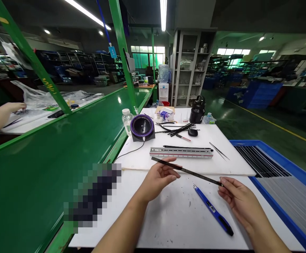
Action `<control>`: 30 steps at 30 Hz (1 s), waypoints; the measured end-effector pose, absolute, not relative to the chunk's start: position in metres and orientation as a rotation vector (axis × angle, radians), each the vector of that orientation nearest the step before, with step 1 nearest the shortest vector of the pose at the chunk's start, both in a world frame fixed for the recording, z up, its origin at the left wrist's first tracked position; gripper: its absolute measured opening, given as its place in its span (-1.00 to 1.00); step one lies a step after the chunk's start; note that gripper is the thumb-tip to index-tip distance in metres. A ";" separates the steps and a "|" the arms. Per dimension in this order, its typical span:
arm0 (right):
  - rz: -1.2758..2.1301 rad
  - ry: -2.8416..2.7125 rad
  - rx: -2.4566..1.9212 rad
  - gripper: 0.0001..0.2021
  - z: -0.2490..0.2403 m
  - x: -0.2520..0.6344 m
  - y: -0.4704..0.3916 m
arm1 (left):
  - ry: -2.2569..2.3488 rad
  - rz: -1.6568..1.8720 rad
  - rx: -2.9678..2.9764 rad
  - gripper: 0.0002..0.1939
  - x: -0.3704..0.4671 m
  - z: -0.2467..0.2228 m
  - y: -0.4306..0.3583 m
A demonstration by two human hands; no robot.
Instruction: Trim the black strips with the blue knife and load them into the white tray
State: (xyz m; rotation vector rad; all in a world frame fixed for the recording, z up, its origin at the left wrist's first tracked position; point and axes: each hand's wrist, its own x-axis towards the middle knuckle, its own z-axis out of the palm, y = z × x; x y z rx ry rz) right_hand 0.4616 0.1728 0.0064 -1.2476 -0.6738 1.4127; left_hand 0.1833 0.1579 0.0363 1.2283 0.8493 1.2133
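A thin, flat black strip (196, 174) is held slantwise above the white worktop, its left end higher in the picture than its right. My right hand (237, 196) pinches the right end between thumb and fingers. Near the other end, my left hand (159, 179) has the strip across its loosely bent fingers, the index finger above it and the thumb apart from it. A blue pen-shaped tool (212, 209) with a metal tip and black end lies between my forearms. Behind the strip rests a slotted white rail (181, 152) with a red line along it.
On the raised white board (139, 163) are tweezers (219, 151), black strips (182, 129), a round purple-rimmed device (142, 126), a clear bottle (127, 121) and a black flask (197, 110). A blue tray (267, 207) stands right; a green conveyor (71, 137) runs left. Another person's hand (13, 107) is far left.
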 end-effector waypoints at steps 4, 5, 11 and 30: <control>1.358 -0.740 -1.281 -0.56 0.007 0.458 0.172 | 0.926 1.262 1.251 -0.61 0.186 0.034 0.159; 1.338 -0.754 -1.289 -0.58 0.009 0.458 0.172 | 0.959 1.279 1.270 -0.65 0.186 0.033 0.159; 1.300 -0.727 -1.226 -0.58 0.023 0.456 0.176 | 1.072 1.312 1.284 -0.78 0.188 0.034 0.156; 1.702 -0.589 -0.881 -0.67 0.048 0.362 0.157 | 1.126 1.503 2.335 -0.74 0.200 0.031 0.149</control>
